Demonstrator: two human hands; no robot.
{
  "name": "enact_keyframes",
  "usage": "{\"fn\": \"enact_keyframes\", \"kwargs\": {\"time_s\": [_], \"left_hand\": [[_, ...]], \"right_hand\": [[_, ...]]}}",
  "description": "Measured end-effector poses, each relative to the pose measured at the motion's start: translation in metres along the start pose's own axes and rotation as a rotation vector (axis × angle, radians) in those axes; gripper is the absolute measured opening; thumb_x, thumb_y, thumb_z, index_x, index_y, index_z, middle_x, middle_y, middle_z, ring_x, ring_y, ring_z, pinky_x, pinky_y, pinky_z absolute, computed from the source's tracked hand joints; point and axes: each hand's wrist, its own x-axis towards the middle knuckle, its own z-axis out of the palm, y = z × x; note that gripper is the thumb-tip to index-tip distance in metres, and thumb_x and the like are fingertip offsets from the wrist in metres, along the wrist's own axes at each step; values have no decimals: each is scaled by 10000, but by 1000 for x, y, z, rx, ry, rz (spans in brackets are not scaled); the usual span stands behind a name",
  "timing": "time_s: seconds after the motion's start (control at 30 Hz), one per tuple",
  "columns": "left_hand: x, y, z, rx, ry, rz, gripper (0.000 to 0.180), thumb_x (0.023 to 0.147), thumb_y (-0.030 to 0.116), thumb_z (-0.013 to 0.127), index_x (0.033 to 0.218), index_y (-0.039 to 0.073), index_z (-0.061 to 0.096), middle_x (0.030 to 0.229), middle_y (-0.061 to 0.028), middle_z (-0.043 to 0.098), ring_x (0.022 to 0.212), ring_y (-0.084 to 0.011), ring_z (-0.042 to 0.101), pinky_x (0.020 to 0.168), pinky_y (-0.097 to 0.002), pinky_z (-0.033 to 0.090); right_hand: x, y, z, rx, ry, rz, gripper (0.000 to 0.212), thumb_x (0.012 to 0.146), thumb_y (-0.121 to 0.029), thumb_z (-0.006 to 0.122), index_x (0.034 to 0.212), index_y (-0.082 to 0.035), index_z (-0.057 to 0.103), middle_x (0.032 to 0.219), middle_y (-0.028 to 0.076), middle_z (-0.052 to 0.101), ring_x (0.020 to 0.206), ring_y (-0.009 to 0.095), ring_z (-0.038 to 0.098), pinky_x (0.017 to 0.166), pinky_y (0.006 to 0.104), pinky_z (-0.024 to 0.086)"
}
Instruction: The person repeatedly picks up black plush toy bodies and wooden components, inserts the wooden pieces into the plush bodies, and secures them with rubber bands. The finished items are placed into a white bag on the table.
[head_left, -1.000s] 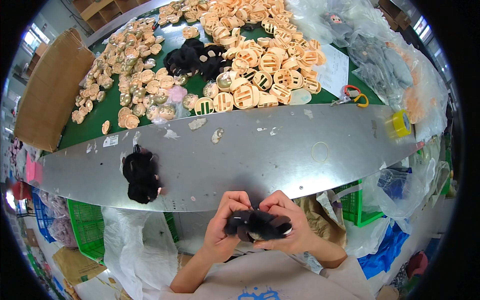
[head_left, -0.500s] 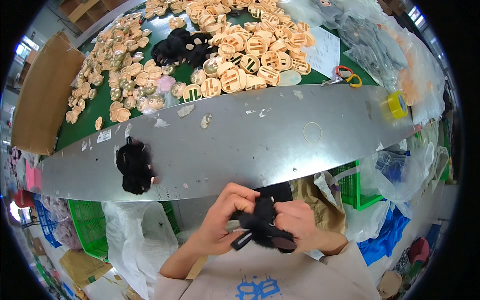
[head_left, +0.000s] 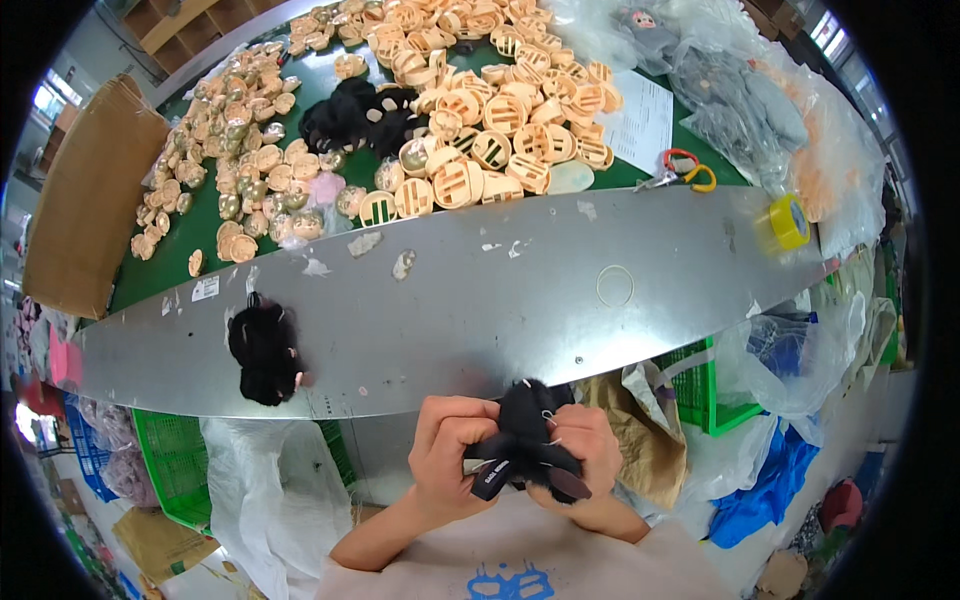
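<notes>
Both of my hands grip a small black plush toy [head_left: 524,425] in front of my chest, just off the near edge of the metal worktop. On its left side my left hand [head_left: 446,455] is closed with bent fingers, beside a black label strip [head_left: 490,479] that hangs from the plush. My right hand [head_left: 588,445] is closed on the other side, fingers partly hidden behind the fabric. Pale loops or threads show on the black fur. A second black plush toy [head_left: 265,350] lies on the left part of the worktop, touched by neither hand.
The grey metal worktop [head_left: 450,310] carries a thin elastic ring [head_left: 615,286] and yellow tape [head_left: 789,221]. Scissors [head_left: 690,170] lie behind it. Beyond are heaped peach plastic shells [head_left: 460,185] and more black plush [head_left: 355,115]. Green crates [head_left: 172,465] stand below.
The plush in my hands has turned, so its label faces up more and its upper end stands higher. My right hand has shifted slightly left, and the whole view has moved a little.
</notes>
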Motion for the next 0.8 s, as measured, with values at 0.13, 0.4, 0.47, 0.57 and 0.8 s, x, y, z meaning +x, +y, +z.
{"fn": "enact_keyframes", "kwargs": {"time_s": [0.13,0.4,0.47,0.57,0.8], "left_hand": [[-7,0,2,96,58,50,276,722,81,816,822,32,563,933,-103,591,785,-183,568,640,-256,475],[-15,1,-4,173,183,-77,342,695,112,812,709,34,479,875,-107,582,697,-167,541,616,-246,444],[-9,2,-3,197,194,-98,326,692,101,792,707,29,475,849,-108,577,693,-171,544,618,-250,450],[-15,-1,-1,102,254,-167,263,720,104,744,709,22,495,831,-104,578,689,-166,550,647,-263,469],[-12,9,-7,36,250,-144,303,771,67,729,983,14,520,882,-94,553,782,-201,620,698,-286,529]], "right_hand": [[-11,-2,10,13,59,47,357,650,-51,787,962,-25,615,818,119,619,594,228,577,521,284,473],[-7,-14,27,40,45,15,290,624,-68,770,870,-3,631,865,131,639,553,211,544,479,288,450],[-6,-13,23,89,-43,9,273,614,-78,756,846,-5,633,854,124,637,539,214,535,474,292,449],[3,-17,22,159,-135,-11,216,580,-108,735,720,-34,588,716,84,551,505,211,484,447,291,395],[27,-26,14,178,-217,-102,232,560,-151,703,616,-106,483,620,20,422,481,179,438,430,281,339]]}}
